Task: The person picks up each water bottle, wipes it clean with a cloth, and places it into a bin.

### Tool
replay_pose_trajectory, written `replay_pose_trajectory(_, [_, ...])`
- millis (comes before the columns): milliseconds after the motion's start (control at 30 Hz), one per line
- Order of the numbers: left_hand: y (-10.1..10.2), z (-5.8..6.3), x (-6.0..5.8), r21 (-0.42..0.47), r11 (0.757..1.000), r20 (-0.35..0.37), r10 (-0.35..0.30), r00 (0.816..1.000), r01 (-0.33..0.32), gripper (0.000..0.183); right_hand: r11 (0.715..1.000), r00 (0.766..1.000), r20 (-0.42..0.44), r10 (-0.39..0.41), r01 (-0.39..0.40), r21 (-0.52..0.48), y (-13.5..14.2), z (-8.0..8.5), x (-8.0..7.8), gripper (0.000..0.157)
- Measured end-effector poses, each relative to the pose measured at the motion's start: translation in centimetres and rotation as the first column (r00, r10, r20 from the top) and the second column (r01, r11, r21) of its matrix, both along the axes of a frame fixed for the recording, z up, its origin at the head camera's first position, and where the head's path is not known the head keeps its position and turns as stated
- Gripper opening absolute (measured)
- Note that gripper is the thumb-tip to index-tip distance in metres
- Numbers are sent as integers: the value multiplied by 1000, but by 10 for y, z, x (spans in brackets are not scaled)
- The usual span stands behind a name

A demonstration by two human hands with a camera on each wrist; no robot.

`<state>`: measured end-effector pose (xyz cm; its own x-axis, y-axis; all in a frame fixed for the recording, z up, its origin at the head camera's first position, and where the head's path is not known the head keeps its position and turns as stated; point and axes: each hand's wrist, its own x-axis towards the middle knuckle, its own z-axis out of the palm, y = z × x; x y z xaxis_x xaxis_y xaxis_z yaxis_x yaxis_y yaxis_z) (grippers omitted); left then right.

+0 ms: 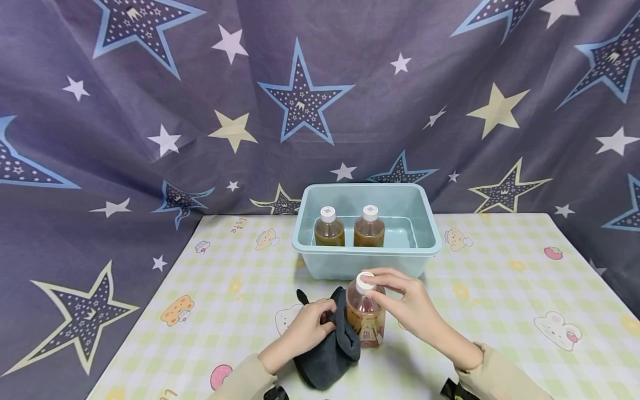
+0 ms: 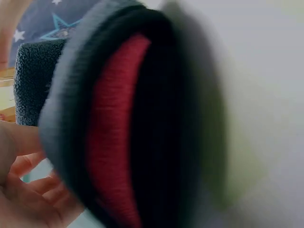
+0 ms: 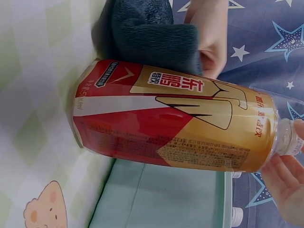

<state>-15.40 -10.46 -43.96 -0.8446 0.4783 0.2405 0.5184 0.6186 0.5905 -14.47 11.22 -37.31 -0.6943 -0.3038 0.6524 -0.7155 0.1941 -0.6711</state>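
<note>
A drink bottle [image 1: 366,325] with a white cap stands upright on the table, just in front of the light-blue bin [image 1: 362,262]. My right hand [image 1: 407,304] holds it by the cap, fingers and thumb around the top. Its red and gold label shows large in the right wrist view. My left hand [image 1: 312,326] grips a folded dark grey cloth [image 1: 324,364] that lies up against the bottle's left side. A red strip [image 2: 111,133] shows inside the cloth's fold in the left wrist view.
Two similar white-capped bottles, one on the left [image 1: 329,230] and one on the right [image 1: 369,229], stand inside the bin. A checked tablecloth [image 1: 500,311] with cartoon prints covers the table. Behind it hangs a dark curtain [image 1: 370,50] with stars.
</note>
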Motion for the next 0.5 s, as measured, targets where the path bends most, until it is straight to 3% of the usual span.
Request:
replay_pose_trajectory(267, [-1, 25, 6, 61, 998, -16, 21, 1000, -20, 19, 1000, 1000, -4, -6, 6, 0, 0, 0, 0, 23])
replay_pose_trajectory(500, [-1, 39, 10, 111, 994, -66, 29, 997, -21, 22, 1000, 1000, -15, -3, 3, -5, 0, 0, 0, 24])
